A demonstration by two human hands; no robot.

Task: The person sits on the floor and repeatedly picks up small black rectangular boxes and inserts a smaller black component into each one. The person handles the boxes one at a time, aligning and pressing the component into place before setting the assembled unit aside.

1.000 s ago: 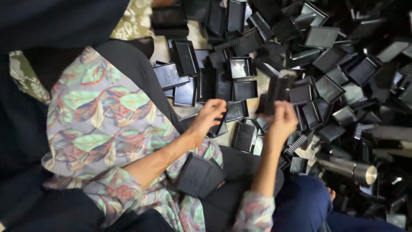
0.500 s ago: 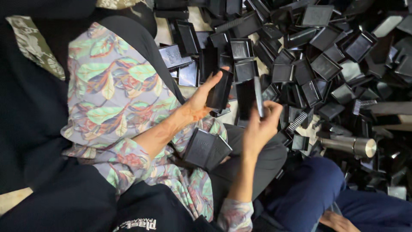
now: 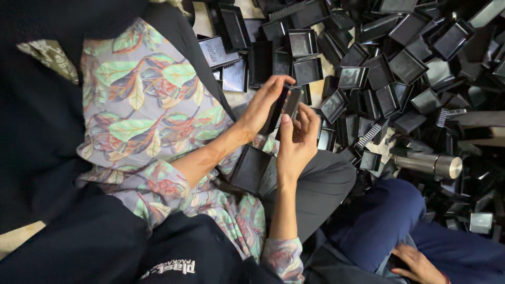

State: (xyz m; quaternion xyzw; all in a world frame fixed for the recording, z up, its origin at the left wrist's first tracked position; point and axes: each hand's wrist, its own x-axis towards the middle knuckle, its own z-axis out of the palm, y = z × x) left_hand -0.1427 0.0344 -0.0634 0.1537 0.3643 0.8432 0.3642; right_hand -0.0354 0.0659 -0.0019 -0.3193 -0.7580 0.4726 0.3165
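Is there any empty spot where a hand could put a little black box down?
Hardly any. The pile of black trays covers nearly all the floor. Small pale gaps show by the flat trays near the flowered sleeve and beside the metal cylinder. The grey lap under both hands is bare, next to the black box resting there.

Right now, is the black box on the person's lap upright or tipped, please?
Tipped: the black box leans on one edge against the patterned sleeve, its hollow unseen.

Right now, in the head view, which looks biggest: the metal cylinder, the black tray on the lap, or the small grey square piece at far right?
1. Black tray on the lap, though nearest the camera
2. Metal cylinder
3. Grey square piece
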